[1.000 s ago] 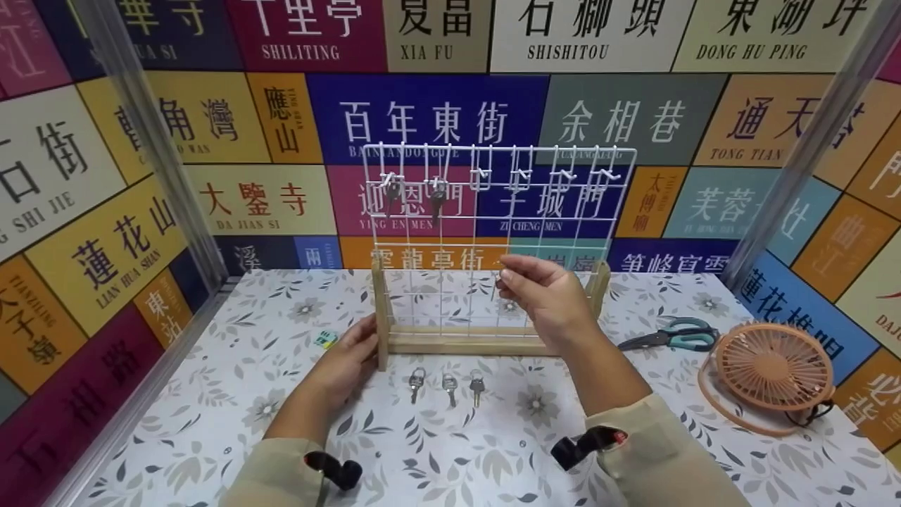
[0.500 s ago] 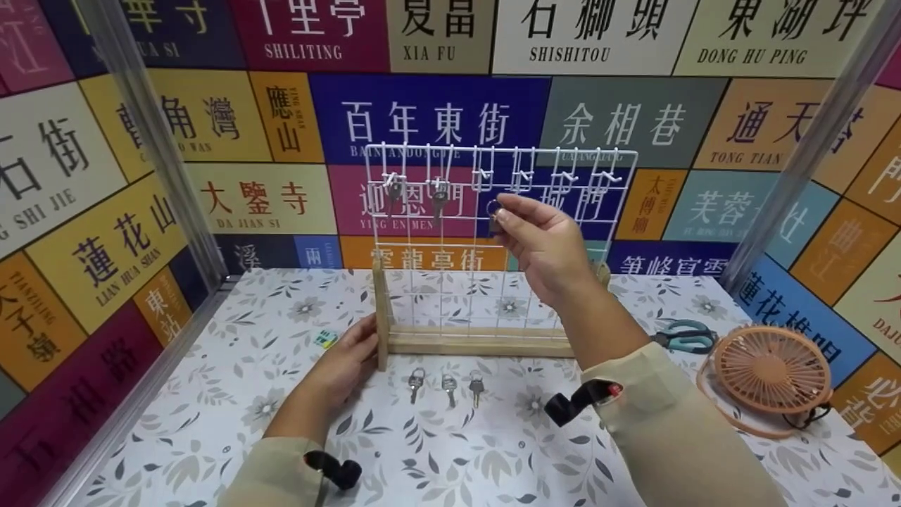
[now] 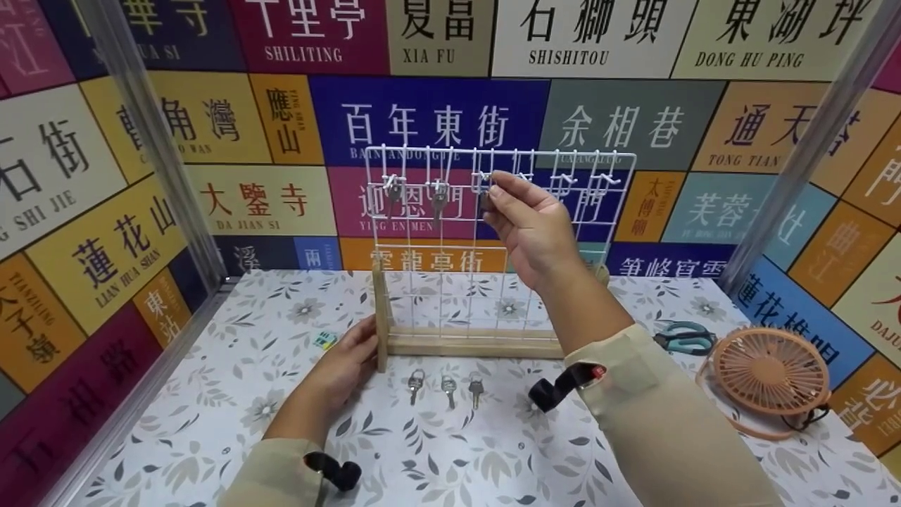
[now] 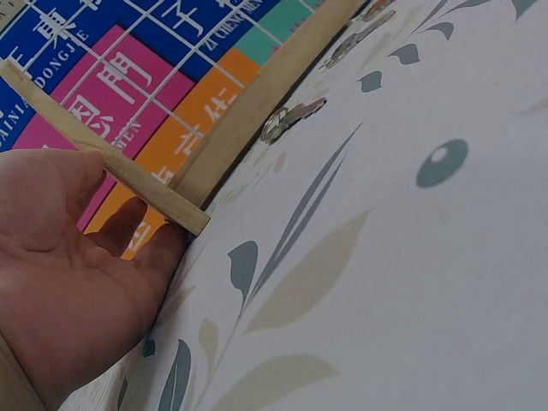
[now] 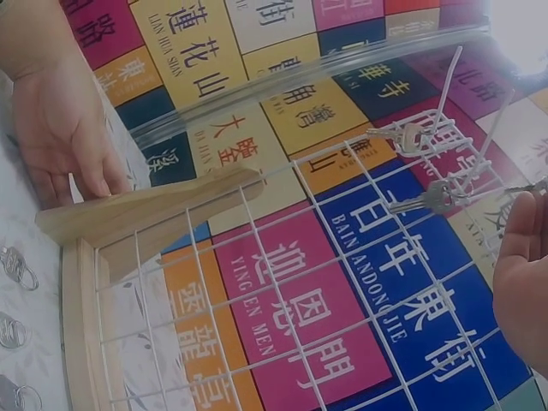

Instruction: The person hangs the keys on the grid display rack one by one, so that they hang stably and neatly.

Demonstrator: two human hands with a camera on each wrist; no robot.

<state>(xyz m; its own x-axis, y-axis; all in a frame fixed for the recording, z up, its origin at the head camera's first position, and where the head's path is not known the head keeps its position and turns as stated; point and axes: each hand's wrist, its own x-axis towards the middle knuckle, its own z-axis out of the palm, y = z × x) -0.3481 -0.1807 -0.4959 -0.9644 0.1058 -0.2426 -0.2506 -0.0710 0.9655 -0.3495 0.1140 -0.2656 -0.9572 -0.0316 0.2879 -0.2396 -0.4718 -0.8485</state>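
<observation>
A white wire grid rack stands on a wooden base, with a row of hooks along its top. My left hand grips its left wooden post, thumb in front and fingers behind. Up at the third hook from the left, my right hand pinches a key between thumb and fingertips; the fingers cover part of it. One key hangs from the first hook and another key from the second. In front of the base lie three ringed keys, a left key, a middle key and a right key.
To the right of the rack lie teal-handled pliers, partly behind my right arm. An orange fan stands beyond them. A small green-yellow packet lies left of the left post. Sign-printed panels surround the flower-patterned table.
My right hand has risen from the lower middle of the grid to the third hook, carrying the key up and slightly left. The left hand stays at the post.
</observation>
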